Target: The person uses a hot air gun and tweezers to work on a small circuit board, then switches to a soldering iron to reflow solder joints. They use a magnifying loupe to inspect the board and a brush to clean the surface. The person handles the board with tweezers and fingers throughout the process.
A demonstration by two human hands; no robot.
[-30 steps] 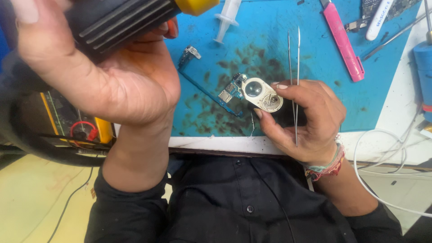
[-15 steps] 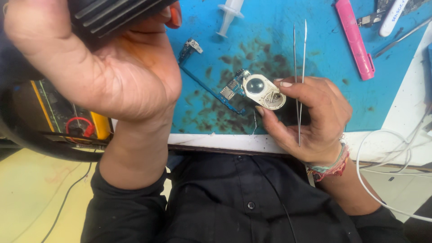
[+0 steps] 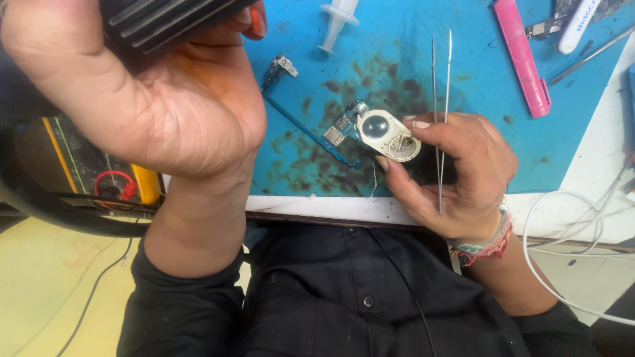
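Nearest, left hand (image 3: 165,99) is raised close to the camera, palm toward the viewer, fingers wrapped shut around a ribbed black tool (image 3: 165,20). Lower right, right hand (image 3: 456,172) rests at the table edge, pinching a small oval silver part (image 3: 389,134) between thumb and forefinger, with tweezers (image 3: 441,112) tucked upright alongside. Part likely light, rigid, fragile at its lens; best held by the rim. Beyond: stained blue mat (image 3: 397,53), syringe (image 3: 336,20), pink tool (image 3: 522,56).

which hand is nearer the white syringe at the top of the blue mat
Left. The left hand, gripping a black ribbed tool, is just left of the syringe; the right hand, holding tweezers, sits lower and farther.
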